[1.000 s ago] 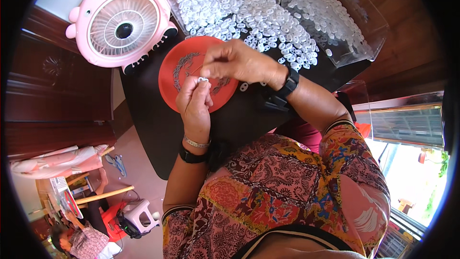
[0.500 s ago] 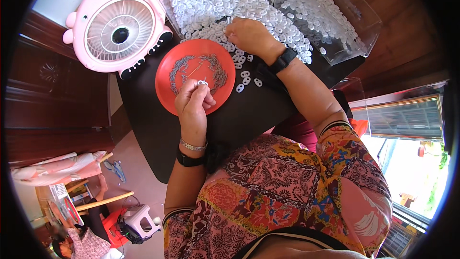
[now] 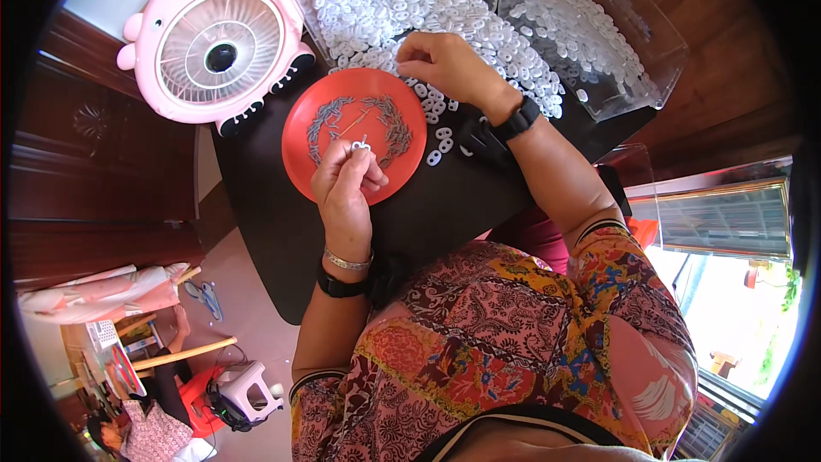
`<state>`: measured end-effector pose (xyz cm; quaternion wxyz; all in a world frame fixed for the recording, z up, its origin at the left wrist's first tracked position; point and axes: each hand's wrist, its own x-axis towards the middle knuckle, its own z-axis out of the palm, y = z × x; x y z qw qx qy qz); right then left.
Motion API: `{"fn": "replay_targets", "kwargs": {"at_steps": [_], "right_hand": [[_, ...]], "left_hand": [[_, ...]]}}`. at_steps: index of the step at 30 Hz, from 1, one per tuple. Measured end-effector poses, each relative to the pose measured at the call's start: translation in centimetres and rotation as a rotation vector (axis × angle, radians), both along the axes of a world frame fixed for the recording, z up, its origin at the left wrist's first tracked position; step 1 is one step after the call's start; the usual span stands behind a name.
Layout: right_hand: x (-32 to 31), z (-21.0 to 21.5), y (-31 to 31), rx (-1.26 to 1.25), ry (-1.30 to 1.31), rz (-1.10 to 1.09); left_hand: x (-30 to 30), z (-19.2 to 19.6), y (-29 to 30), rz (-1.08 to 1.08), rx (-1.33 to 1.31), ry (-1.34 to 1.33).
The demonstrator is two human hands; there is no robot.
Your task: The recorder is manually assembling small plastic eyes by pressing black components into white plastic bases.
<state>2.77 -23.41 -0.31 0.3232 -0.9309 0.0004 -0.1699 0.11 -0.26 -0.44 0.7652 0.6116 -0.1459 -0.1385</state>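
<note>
dark wooden cupboards point(image 3: 94, 162) line the left side of the room, beside a black bench point(image 3: 410, 231). a pink fan point(image 3: 221, 58) stands at the bench's far left corner. one big heap of white two-holed pieces point(image 3: 402, 0) covers the far side, and a clear box point(image 3: 646, 34) at the far right holds more. a red plate point(image 3: 295, 150) carries small grey pins point(image 3: 396, 133). over its near part, the left hand point(image 3: 345, 184) has its grip pinched on a white piece point(image 3: 360, 146), a pin sticking up from it. the right hand point(image 3: 453, 64) is at the heap's near edge, fingers bent toward the thumb; i cannot tell whether its grip holds anything.
</note>
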Motion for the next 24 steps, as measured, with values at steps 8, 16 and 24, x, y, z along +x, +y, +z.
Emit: {"fn": "replay_targets", "kwargs": {"at_steps": [8,16,24], "right_hand": [[-1.4,0.9,3.6,1.018,0.301,0.519],[-2.0,1.2,4.6,1.038,0.324,0.559],[-2.2,1.5,4.9,0.975,0.297,0.562]], "left_hand": [[0.3,0.0,0.1,0.038,-0.008,0.025],[0.3,-0.1,0.1,0.041,-0.002,0.037],[0.3,-0.2,0.1,0.041,0.001,0.023]]}}
